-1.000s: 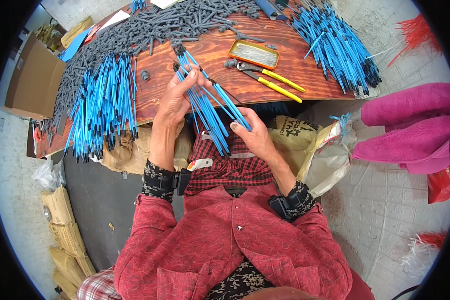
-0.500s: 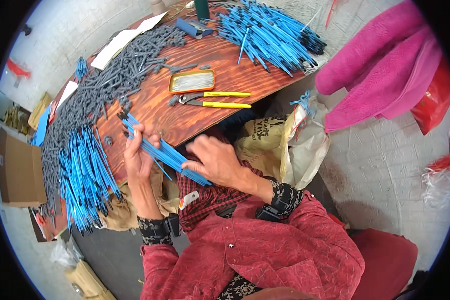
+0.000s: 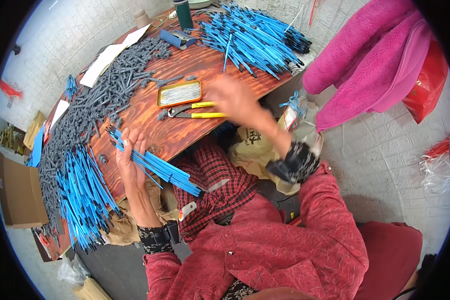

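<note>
The left hand [image 3: 131,150] clasps the blue rods [image 3: 171,175] near one end, the rest sloping down-right from its fingers; probably light, slick, springy, best held mid-bundle. The blurred right hand's [image 3: 235,100] grip cannot be told.

A white wall [image 3: 72,47] (its block joints showing) rises behind the reddish wooden worktop [image 3: 170,132]; the floor [image 3: 120,267] is dark grey.

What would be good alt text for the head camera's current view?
A person's left hand holds a bundle of thin blue rods; the right hand, blurred, is near yellow-handled pliers on a wooden table. Grey parts and more blue rods lie heaped there.
</note>
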The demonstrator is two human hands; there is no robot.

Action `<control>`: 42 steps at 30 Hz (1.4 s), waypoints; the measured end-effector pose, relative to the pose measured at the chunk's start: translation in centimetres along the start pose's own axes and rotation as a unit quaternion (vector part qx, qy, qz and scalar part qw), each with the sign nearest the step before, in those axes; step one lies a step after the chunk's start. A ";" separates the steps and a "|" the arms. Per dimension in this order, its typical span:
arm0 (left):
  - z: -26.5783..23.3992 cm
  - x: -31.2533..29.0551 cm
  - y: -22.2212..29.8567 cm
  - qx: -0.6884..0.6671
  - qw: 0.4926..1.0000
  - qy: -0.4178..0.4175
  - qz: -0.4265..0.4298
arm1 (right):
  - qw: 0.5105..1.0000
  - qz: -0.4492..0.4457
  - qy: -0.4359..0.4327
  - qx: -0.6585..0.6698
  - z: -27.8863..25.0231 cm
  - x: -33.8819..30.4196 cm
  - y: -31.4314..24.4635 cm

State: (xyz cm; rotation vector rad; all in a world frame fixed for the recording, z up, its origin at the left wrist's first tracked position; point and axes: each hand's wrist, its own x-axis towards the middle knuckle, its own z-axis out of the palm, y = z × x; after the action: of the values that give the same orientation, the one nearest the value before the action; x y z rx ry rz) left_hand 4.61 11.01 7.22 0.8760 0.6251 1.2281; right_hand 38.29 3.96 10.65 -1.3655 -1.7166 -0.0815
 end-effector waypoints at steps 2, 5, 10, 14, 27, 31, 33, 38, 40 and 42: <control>0.5 0.4 -0.3 -0.012 1.000 -0.003 -0.004 | 0.976 0.057 0.116 -0.177 -3.5 2.3 6.1; 1.6 0.5 -0.3 -0.012 1.000 -0.004 -0.018 | 0.908 0.083 0.104 -0.397 -7.5 3.6 12.7; 0.9 0.8 -0.3 -0.016 1.000 0.017 -0.019 | 0.857 0.075 0.040 -0.509 -7.5 4.5 16.7; 0.1 0.5 -0.3 -0.017 1.000 0.017 -0.020 | 0.907 0.055 0.087 -0.409 -7.4 5.1 14.7; 0.6 0.5 -0.2 -0.006 0.999 0.032 -0.012 | 0.894 0.056 -0.020 -0.444 -5.3 1.6 14.3; 0.0 0.7 -0.5 -0.011 0.999 0.033 -0.017 | 0.923 0.087 -0.048 -0.371 -5.5 1.4 14.5; -0.2 0.3 -0.6 -0.010 0.999 0.036 -0.020 | 0.937 0.124 -0.058 -0.320 -6.7 2.4 13.0; 0.1 -0.1 -0.7 -0.002 1.000 0.025 -0.007 | 0.894 0.135 0.169 -0.392 -12.9 3.8 19.0; 0.3 0.0 -0.6 -0.003 1.000 0.008 0.001 | 0.828 0.245 0.038 -0.503 -15.2 2.8 22.0; 0.7 -0.3 -0.2 0.007 1.000 0.024 0.010 | 0.856 0.302 -0.032 -0.418 -16.6 2.5 22.6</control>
State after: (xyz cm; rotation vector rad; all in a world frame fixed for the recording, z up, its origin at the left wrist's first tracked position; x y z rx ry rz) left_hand 5.23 10.54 7.42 0.8690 0.6647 1.2667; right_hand 66.40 5.37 11.67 -2.5215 -1.2359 -0.4711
